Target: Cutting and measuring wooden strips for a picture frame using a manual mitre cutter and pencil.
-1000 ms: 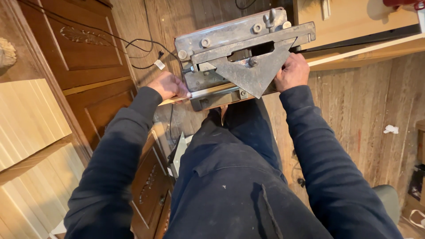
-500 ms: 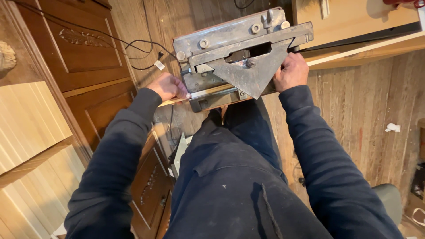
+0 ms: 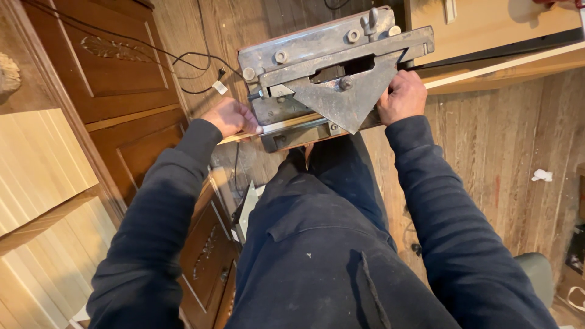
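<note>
A grey metal machine (image 3: pixel 332 79) with a triangular plate sat over a long wooden strip (image 3: pixel 487 70), held just beyond the person's raised knee. The left hand (image 3: pixel 230 117) was closed around the strip's left end beside the machine. The right hand (image 3: pixel 402 96) gripped the machine's right side. Farther left lay a black cable (image 3: pixel 183 61) on the plank floor (image 3: pixel 518 134), beside carved brown door panels (image 3: pixel 116 67).

Carved wooden door (image 3: pixel 116 67), black cable (image 3: pixel 183 61), plank floor (image 3: pixel 512 140) — white scrap (image 3: pixel 541 175).
</note>
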